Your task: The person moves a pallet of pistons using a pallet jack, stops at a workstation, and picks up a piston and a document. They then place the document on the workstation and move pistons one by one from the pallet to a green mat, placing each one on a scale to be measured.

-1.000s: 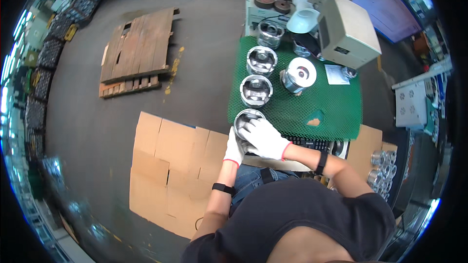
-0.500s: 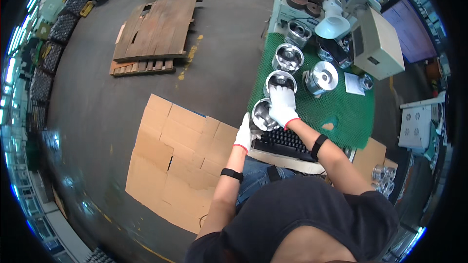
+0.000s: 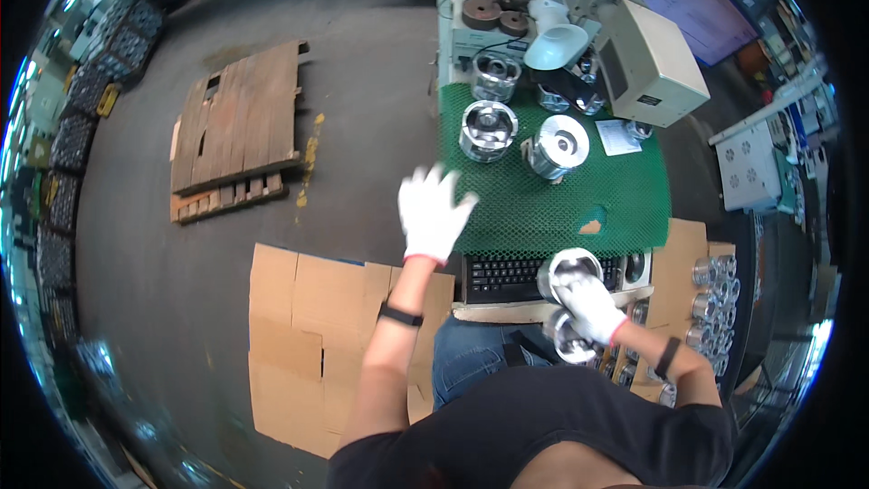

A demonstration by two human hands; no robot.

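My right hand (image 3: 593, 310), in a white glove, grips two silver engine pistons near my lap at the front of the bench. One piston (image 3: 572, 263) is over the keyboard (image 3: 507, 279), its hollow side showing; the other piston (image 3: 566, 344) is lower, beside my jeans. Fingers spread and holding nothing, my gloved left hand (image 3: 432, 215) hovers at the left edge of the green mat (image 3: 534, 208). On that mat stand an open-side-up piston (image 3: 489, 131), another piston (image 3: 495, 79) behind it, and a piston with its round face up (image 3: 558, 147).
Beige boxed equipment (image 3: 665, 68) and a lamp (image 3: 554, 45) overhang the back right of the mat, near brown discs (image 3: 482, 13). Several pistons (image 3: 711, 308) stand in rows at lower right. Cardboard (image 3: 299, 335) and a wooden pallet (image 3: 244, 118) lie on the floor to the left.
My right hand has taken two pistons off the mat's left side and brought them right and toward me. My left hand has moved away from them and spread its fingers. The view has shifted.
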